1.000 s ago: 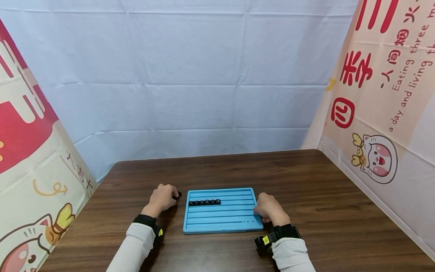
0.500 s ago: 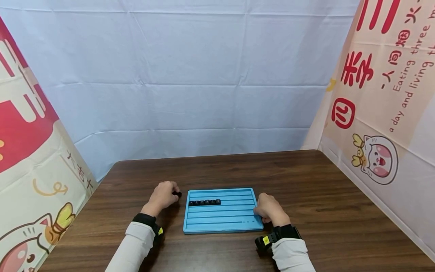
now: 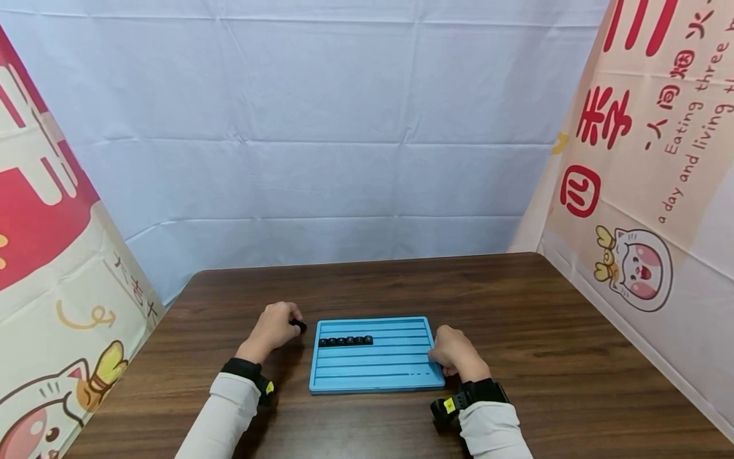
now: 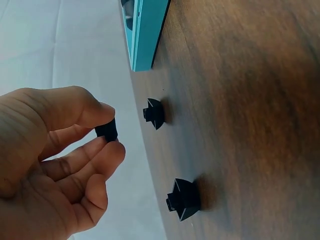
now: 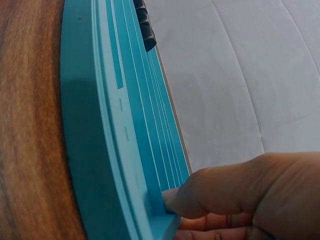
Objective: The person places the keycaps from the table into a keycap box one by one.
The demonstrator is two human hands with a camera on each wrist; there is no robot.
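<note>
My left hand (image 3: 274, 327) pinches a small black keycap (image 4: 107, 131) between thumb and fingertips, above the table left of the blue tray (image 3: 373, 370). In the left wrist view, two more black keycaps, a nearer one (image 4: 186, 199) and a farther one (image 4: 156, 114), lie stem up on the wood under that hand. Several black keycaps (image 3: 345, 342) sit side by side in one row at the left part of the ridged tray. My right hand (image 3: 455, 352) grips the tray's right edge, its thumb (image 5: 175, 200) over the inside of the rim.
The brown wooden table (image 3: 367, 287) surrounds the tray. A pale cloth (image 3: 321, 127) hangs behind it, with printed cloths at the left (image 3: 86, 306) and right (image 3: 636, 191). Each wrist wears a black strap with a camera, seen at the left (image 3: 266, 387) and right (image 3: 444, 409).
My left hand has risen slightly off the table with the keycap between its fingers. The right hand, the tray and the row of keycaps have stayed in place.
</note>
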